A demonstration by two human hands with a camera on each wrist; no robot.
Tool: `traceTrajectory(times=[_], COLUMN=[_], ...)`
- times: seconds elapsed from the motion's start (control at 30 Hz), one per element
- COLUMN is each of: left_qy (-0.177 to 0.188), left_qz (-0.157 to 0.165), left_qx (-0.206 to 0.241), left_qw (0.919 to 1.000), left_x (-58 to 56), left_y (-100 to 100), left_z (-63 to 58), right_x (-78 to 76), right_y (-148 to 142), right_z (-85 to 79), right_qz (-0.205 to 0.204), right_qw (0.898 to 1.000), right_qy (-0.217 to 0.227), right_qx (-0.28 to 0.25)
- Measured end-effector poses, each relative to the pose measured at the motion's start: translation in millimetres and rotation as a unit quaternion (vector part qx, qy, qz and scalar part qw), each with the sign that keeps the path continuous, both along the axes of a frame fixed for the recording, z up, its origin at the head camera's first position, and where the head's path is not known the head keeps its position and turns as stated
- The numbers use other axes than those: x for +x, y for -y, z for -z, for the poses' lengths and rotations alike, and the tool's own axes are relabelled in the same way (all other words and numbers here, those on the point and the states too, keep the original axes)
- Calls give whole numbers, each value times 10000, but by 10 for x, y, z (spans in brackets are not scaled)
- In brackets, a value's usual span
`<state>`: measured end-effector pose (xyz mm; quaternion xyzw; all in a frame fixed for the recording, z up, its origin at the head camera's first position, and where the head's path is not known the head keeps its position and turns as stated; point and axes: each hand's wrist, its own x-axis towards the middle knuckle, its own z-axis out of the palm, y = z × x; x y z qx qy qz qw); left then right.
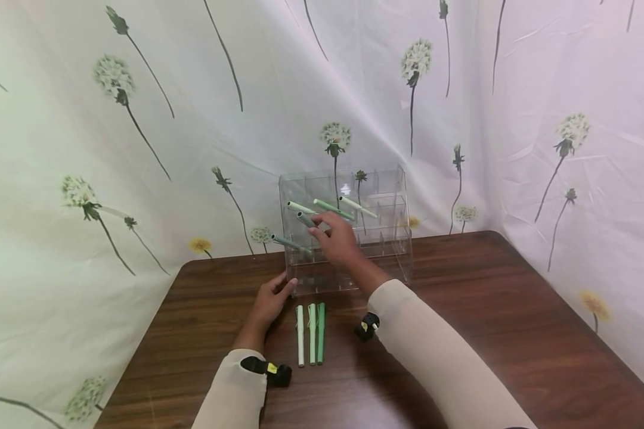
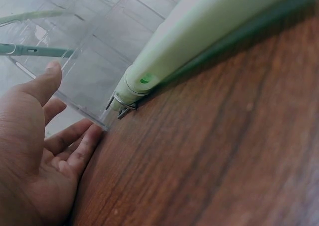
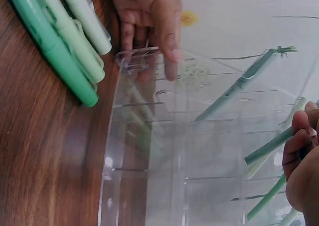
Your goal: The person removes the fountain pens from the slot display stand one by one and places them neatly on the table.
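Observation:
A clear tiered organizer with several compartments stands near the back of the table. My right hand pinches a grey-green pen over its left middle part; whether the pen's lower end is inside a slot I cannot tell. Another grey-green pen leans in a lower left compartment. Higher up slant a pale green pen, a brighter green pen and a light green pen. At the organizer's lower left corner, my left hand touches the edge with relaxed fingers, thumb raised beside the side wall.
In front of the organizer lie three pens side by side: a whitish-green pen, a light green pen and a green pen. The brown wooden table meets a dandelion-printed cloth behind and at both sides.

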<state>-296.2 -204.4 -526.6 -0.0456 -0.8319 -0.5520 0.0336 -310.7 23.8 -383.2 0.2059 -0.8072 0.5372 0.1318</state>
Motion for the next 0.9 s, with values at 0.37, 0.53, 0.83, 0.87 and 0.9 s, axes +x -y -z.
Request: traceTrajectory(times=[0.37, 0.53, 0.83, 0.87, 0.9], left_qy=[32, 0, -117, -120, -123], left_qz=[3, 33, 23, 33, 37], left_qx=[-24, 23, -46, -37, -33], left_qw=[10000, 10000, 9999, 9999, 9999], left_x=[26, 30, 42, 42, 42], left_y=[20, 5, -7, -5, -1], left_z=[-10, -13, -47, -50, -51], right_x=[126, 208, 418, 437, 460], right_y=[-155, -247, -328, -333, -340], right_z=[-81, -35, 194, 223, 247], right_qz=[-275, -396, -783, -838, -861], right_qw=[9965, 9938, 9871, 9860, 9851], right_qy=[304, 676, 1202, 1227, 1269], right_qx=[-728, -787, -709, -751, -778])
